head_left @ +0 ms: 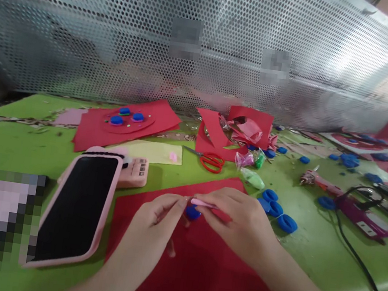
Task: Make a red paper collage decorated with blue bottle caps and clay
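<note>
Over a red sheet, my two hands meet fingertip to fingertip. My right hand pinches a thin pink strip, soft-looking, between thumb and forefinger. Thumb and forefinger of my left hand are pressed together at the strip's left end; what lies in them is too small to make out. A blue round piece shows just below the fingertips, partly hidden by my right hand. Right of that hand are several blue rings. Red-handled scissors lie beyond the sheet.
At left stand a phone in a pink case and a small pink device. Red paper with blue pieces lies behind them. Small bags and red scraps sit further back. A purple power strip trails a black cable at right.
</note>
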